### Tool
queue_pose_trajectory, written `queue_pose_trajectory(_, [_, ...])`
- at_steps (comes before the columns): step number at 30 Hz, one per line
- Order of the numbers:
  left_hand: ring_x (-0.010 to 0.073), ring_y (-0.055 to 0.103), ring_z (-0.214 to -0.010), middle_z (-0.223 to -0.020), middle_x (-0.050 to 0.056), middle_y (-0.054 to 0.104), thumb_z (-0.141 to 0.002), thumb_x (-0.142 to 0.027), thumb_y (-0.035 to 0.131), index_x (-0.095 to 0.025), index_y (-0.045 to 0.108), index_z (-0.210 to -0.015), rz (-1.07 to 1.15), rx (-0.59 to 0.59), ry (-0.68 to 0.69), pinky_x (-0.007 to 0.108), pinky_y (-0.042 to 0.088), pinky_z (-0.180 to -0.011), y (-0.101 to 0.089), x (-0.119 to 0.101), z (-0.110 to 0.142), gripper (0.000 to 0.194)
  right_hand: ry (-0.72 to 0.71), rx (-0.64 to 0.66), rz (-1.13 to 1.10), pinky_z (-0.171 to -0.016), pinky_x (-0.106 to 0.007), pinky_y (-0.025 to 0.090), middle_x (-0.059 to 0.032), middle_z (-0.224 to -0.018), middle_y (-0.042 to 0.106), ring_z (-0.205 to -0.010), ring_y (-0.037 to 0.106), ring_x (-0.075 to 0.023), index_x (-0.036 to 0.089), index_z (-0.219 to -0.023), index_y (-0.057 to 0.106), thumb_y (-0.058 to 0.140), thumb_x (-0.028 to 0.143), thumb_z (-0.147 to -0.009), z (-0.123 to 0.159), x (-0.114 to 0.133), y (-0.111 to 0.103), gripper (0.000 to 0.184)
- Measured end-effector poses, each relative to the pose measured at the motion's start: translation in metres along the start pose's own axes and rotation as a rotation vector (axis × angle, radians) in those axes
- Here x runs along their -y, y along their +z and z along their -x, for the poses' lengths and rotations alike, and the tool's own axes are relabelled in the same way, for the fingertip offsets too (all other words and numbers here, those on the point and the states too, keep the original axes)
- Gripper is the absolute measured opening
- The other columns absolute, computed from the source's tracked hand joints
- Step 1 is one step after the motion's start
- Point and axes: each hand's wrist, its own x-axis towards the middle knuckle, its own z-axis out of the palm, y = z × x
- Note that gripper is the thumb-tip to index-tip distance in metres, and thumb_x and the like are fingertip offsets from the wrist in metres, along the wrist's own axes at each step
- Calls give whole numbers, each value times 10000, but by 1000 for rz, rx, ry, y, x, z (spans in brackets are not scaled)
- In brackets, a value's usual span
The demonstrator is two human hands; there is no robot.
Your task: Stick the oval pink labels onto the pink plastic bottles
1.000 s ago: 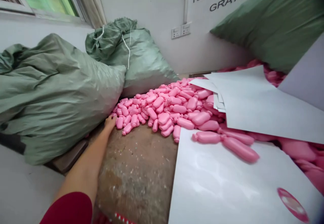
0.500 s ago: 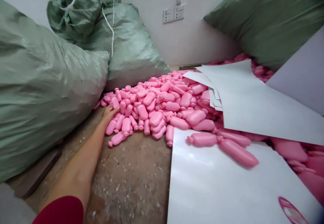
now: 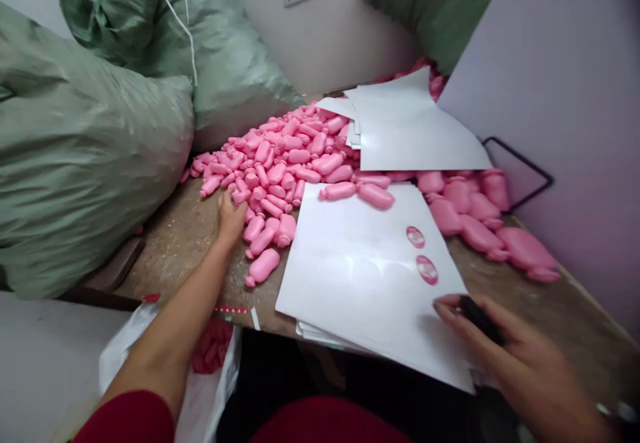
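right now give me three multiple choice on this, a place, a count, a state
1. left hand is where?
a) tabletop beside the pink bottles
b) top white sheet
c) green sack

2. pink ovals on the top white sheet?
a) one
b) two
c) four

3. right hand?
a) gripping a bottle
b) open, empty
c) holding a black object

1 a, it rests by the bottles.
2 b, two ovals show.
3 c, the object sits in its grip.

I count three green woven sacks beyond the white paper stack, two pink plastic bottles lying on it, and two pink printed ovals on it.
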Motion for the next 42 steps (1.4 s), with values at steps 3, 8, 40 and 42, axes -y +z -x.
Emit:
queue_pose_trajectory(3, [283,537,-1193,-1232,136,612,-924,-393,529,-170,613,-1196,-88,78,98,494,414,-1063,-46,-22,61,362,19,-32,-25,-632,-343,516,-64,-775,733,-710,672,-261,266,-739,715,656,489,-692,-1,13,-3,235])
queue_pose_trajectory(8, [308,629,-1050,-1132,104,695,-794,-446,644,-236,721,-1102,-100,436,290,484,492,-964,-71,-22,134,381,-69,-83,21,-691,-339,512,-58,-772,709,-753,658,-244,218,-822,652,547,505,-770,-9,6,-14,310])
queue_pose_trajectory(40, [224,657,-977,-1059,68,684,-834,-201,484,-218,658,-1159,26,683,572,351,529,-879,14,-117,132,369,-47,109,168,-700,-345,519,-47,-877,790,-795,718,-259,211,-945,750,595,426,-848,-5,-14,-36,282])
queue_pose_trajectory(42, [249,646,-1040,-1118,66,689,-844,-267,506,-236,645,-1144,39,630,479,385,508,-938,0,-104,134,332,-24,58,167,-729,-376,535,-66,-925,794,-822,724,-277,208,-1010,745,585,413,-848,-8,-18,-36,306])
